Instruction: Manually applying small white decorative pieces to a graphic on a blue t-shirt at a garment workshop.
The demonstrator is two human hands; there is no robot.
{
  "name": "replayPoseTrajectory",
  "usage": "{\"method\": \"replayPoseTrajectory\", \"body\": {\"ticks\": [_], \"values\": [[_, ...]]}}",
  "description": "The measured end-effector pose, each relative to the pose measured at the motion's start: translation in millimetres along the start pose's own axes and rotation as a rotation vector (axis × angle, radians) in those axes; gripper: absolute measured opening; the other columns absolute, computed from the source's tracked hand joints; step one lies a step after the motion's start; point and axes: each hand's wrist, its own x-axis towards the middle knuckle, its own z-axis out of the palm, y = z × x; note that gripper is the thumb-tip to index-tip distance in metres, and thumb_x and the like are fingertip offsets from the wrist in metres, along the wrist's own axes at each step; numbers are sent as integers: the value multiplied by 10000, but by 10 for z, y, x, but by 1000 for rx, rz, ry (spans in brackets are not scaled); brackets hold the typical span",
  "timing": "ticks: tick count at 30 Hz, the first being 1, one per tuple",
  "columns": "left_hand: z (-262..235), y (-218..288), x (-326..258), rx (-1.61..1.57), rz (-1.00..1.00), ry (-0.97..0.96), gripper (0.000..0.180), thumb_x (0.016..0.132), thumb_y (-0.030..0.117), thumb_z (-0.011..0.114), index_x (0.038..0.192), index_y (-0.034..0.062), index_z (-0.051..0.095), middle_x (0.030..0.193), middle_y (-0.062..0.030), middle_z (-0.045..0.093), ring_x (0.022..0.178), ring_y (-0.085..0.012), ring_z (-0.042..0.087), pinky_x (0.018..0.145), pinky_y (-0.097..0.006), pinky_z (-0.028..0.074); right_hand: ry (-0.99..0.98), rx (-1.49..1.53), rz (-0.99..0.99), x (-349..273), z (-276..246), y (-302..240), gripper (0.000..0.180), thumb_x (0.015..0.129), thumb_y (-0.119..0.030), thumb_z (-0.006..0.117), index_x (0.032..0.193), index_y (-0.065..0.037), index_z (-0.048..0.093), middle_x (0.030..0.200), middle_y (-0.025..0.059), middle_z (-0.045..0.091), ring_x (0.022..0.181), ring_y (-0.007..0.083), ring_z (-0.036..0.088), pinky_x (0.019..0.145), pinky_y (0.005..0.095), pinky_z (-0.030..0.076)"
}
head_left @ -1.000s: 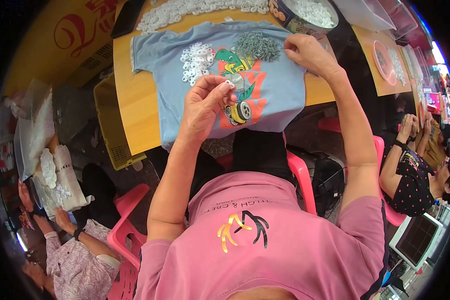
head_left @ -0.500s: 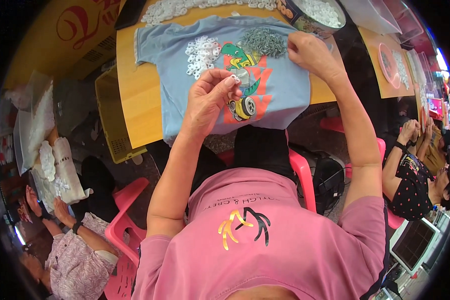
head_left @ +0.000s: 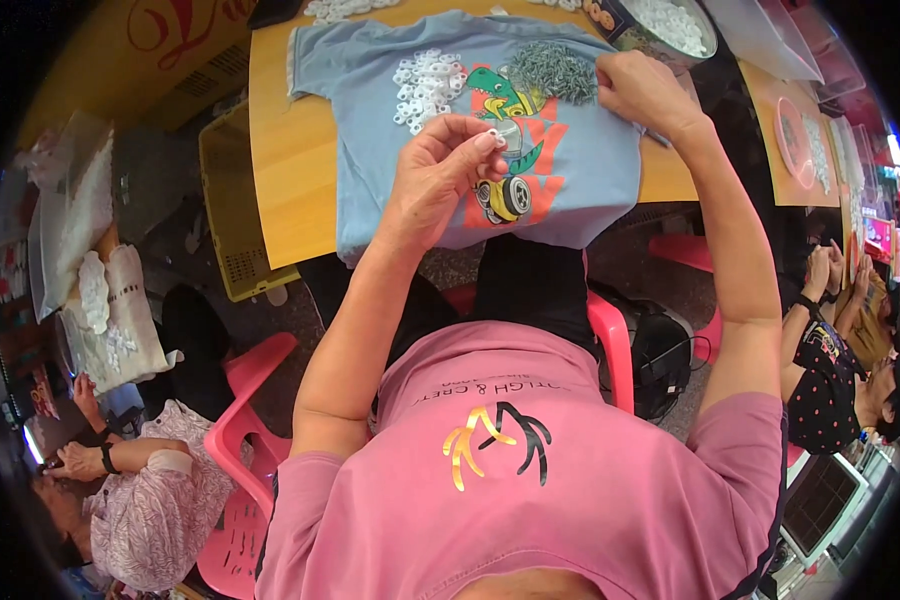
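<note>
The left hand [head_left: 438, 178] pinches a small white piece [head_left: 497, 138] above the table [head_left: 292, 185], in from its near edge; toward the right edge, the right hand [head_left: 648, 92] curls its fingers beside a grey pile [head_left: 555, 72], hold unclear.

A co-worker's hand [head_left: 80, 462], at left, now farther from the pale cloth [head_left: 130, 358], close to the head [head_left: 58, 508]

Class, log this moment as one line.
left hand: pinching white holed piece | right hand: beside grey parts pile | table: blue T-shirt spread
</note>
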Motion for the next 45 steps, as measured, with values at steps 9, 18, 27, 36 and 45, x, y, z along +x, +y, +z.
{"method": "replayPoseTrajectory", "body": {"ticks": [9, 18, 27, 36, 45], "values": [[-7, -1, 6, -13, -9, -20, 150, 920, 74, 631, 1038, -2, 577, 933, -92, 650, 788, -155, 634, 717, -270, 525, 253, 264, 116, -209, 110, 46, 202, 837, -182, 601, 891, 12, 623, 751, 168, 651, 731, 328, 651, 691, 375, 512], [-10, 3, 12, -1, -20, -8, 152, 924, 85, 631, 1039, -1, 579, 947, -93, 645, 789, -156, 629, 719, -275, 524, 180, 358, 9, -267, 116, 77, 209, 849, -160, 651, 963, 14, 645, 868, 158, 651, 827, 290, 633, 766, 354, 494], [-9, -1, 16, -6, -21, -8, 152, 923, 88, 633, 1035, 1, 579, 945, -94, 643, 783, -156, 628, 721, -275, 522, 117, 413, 69, -201, 83, 133, 195, 830, -148, 658, 945, 8, 633, 777, 115, 632, 696, 183, 622, 672, 311, 496], [3, 0, 1, -25, -26, 2, 142, 925, 74, 625, 1033, -3, 576, 948, -96, 645, 784, -156, 631, 721, -270, 520, 212, 994, 134, -414, 89, -258, 205, 932, -87, 599, 1104, 13, 650, 887, 16, 649, 740, 83, 600, 685, 216, 481], [77, -82, -28, 156, 94, 73, 174, 911, 111, 661, 1029, 5, 591, 900, -59, 653, 767, -115, 634, 700, -246, 521, 212, 1537, 127, -490, 295, -1173, 155, 933, -96, 615, 1019, 32, 639, 872, 46, 668, 691, 86, 580, 637, 228, 496]]}}
